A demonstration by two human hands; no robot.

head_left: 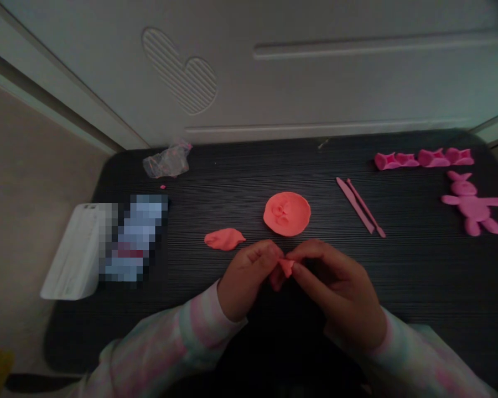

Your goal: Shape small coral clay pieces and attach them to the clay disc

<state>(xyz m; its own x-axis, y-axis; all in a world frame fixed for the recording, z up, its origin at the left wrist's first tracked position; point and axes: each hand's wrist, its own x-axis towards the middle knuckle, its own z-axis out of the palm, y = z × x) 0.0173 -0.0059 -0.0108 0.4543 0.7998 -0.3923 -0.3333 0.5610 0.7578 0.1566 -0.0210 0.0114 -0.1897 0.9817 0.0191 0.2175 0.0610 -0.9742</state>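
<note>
Between both hands is a small piece of coral-pink modelling clay (287, 266), pinched by the fingertips near the table's front. My left hand (251, 276) grips its left side with thumb and fingers closed. From the right, my right hand (342, 290) pinches the same piece between thumb and index finger. Just beyond the hands lies a round, shallow clay dish (294, 214) with small curled bits of clay inside at its left. A flattened lump of the same clay (224, 239) rests to the left, close to my left hand.
Two pink modelling tools (359, 207) lie right of the dish. Farther right are a pink bunny figure (473, 204) and a row of pink cutters (424, 158). A crumpled clear bag (169, 160), a blurred-out phone (136, 237) and a white box (74, 251) are at left.
</note>
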